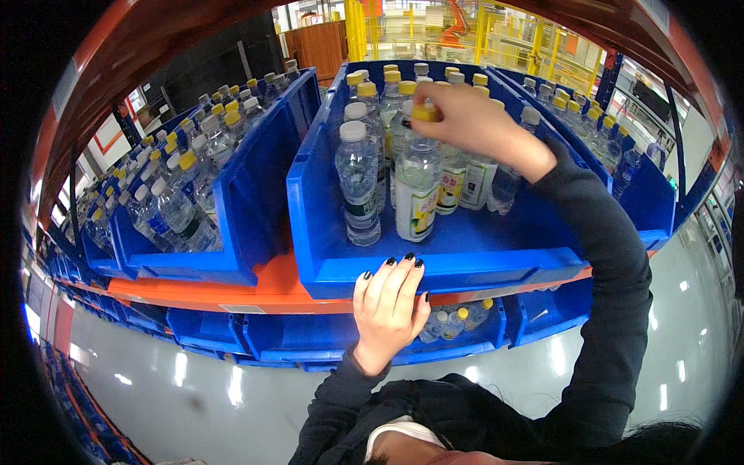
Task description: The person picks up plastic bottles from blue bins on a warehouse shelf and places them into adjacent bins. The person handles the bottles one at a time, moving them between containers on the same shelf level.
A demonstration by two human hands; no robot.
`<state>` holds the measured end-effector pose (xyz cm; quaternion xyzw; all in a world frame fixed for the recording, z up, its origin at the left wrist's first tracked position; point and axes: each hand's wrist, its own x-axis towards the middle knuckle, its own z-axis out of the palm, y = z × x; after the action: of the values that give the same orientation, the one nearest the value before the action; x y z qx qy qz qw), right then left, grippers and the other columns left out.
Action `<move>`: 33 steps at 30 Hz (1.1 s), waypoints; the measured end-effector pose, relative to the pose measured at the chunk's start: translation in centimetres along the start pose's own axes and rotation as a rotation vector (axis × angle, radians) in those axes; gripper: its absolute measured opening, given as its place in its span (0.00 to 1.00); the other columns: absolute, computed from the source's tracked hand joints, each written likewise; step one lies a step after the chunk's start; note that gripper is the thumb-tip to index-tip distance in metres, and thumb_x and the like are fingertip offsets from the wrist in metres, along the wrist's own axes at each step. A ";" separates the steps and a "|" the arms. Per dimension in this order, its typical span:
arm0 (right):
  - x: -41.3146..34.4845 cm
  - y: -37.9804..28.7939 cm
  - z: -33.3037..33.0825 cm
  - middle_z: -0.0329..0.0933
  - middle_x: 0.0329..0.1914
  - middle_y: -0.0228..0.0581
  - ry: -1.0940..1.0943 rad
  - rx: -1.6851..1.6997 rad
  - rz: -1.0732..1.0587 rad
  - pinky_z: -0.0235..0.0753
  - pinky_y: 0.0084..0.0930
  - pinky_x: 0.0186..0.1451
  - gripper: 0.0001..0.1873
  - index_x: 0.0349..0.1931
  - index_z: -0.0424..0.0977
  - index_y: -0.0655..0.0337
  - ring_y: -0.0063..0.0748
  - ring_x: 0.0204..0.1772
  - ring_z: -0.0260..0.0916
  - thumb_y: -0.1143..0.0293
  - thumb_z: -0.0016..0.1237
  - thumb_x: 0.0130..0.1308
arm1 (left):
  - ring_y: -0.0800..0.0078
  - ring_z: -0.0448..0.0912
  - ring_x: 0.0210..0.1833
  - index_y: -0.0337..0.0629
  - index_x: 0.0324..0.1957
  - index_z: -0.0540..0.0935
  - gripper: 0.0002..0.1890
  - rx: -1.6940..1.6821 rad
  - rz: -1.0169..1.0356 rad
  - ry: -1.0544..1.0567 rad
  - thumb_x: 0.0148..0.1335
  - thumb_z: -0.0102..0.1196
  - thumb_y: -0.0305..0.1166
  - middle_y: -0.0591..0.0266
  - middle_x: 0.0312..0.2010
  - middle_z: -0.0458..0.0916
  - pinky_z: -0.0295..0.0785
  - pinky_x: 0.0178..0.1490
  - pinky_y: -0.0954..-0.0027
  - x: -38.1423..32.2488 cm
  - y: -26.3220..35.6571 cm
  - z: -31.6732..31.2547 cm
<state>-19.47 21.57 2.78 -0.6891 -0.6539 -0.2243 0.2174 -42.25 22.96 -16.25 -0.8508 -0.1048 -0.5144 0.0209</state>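
My right hand [459, 113] reaches over the blue plastic bin [453, 264], its fingers closed around the yellow cap of a clear plastic bottle [417, 197]. That bottle has a white label with yellow fruit on it and is upright near the bin's front; whether its base touches the floor is hard to tell. Beside it on the left stands a white-capped bottle [358, 186] with a dark green label. More bottles with yellow or white caps fill the back. My left hand [388, 308] lies against the bin's front lip, thumb apart from the fingers, holding nothing.
Another blue bin with bottles [180, 215] stands to the left, and a further bottle bin [645, 186] to the right. An orange shelf beam [203, 293] runs underneath. Lower bins [302, 337] hold several bottles. Rack uprights and a yellow fence [418, 35] lie beyond.
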 end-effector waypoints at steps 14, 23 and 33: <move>-0.3 2.4 -4.5 0.75 0.50 0.57 -0.204 -0.054 0.163 0.73 0.42 0.54 0.35 0.58 0.67 0.61 0.54 0.53 0.74 0.41 0.48 0.60 | 0.62 0.72 0.56 0.46 0.48 0.79 0.19 0.038 -0.019 -0.012 0.53 0.54 0.37 0.62 0.51 0.77 0.54 0.65 0.54 -0.3 0.1 0.3; -13.2 27.3 -21.9 0.79 0.42 0.56 0.133 -0.554 0.552 0.75 0.44 0.51 0.27 0.51 0.74 0.59 0.55 0.46 0.77 0.45 0.44 0.64 | 0.56 0.74 0.55 0.39 0.48 0.78 0.19 0.115 -0.013 0.092 0.60 0.45 0.40 0.55 0.49 0.79 0.53 0.66 0.51 -1.0 -0.2 1.6; -29.7 44.2 -19.2 0.76 0.46 0.60 0.009 -0.754 0.882 0.71 0.46 0.55 0.28 0.50 0.74 0.61 0.58 0.52 0.73 0.46 0.47 0.61 | 0.55 0.74 0.53 0.39 0.45 0.79 0.20 0.121 -0.072 0.165 0.61 0.45 0.44 0.54 0.47 0.79 0.55 0.65 0.50 -0.7 0.4 2.0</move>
<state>22.88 -15.93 0.36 -0.9252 -0.1788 -0.3330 0.0328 -40.74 22.71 -17.83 -0.7983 -0.1642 -0.5760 0.0624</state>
